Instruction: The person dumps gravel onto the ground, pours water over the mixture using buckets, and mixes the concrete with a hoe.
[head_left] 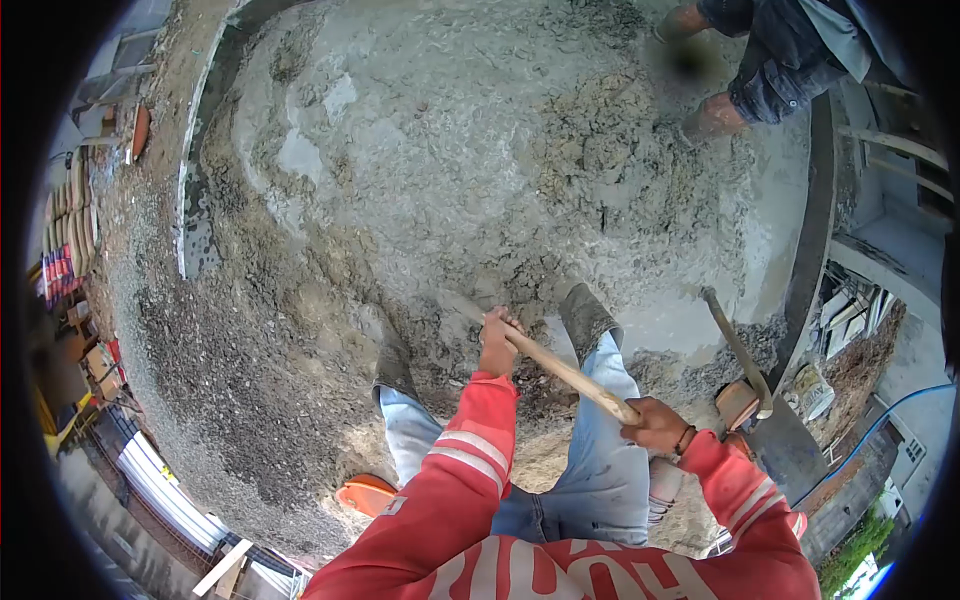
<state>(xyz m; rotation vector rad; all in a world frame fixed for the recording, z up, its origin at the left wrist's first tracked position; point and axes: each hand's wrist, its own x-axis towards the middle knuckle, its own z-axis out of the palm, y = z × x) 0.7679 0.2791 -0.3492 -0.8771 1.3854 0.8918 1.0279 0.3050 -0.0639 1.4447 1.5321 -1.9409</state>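
My left hand (pixel 497 342) is closed around the upper middle of a long wooden tool handle (pixel 570 372). Near the handle's rear end, my right hand (pixel 657 424) grips it, with a dark band on the wrist. The handle slants forward and left over wet grey concrete (pixel 440 150). Its working head is not visible, so the kind of tool cannot be made out. My boots (pixel 588 318) stand in the mix, one on each side of the handle. Lumpier, browner mix (pixel 600 140) lies ahead to the right.
Another person's legs (pixel 765 85) stand in the concrete at upper right. A second wooden handle (pixel 738 345) leans at the right, near an orange container (pixel 738 404). Dark gravel (pixel 230 390) spreads on the left. Form boards (pixel 188 190) edge the left and right sides.
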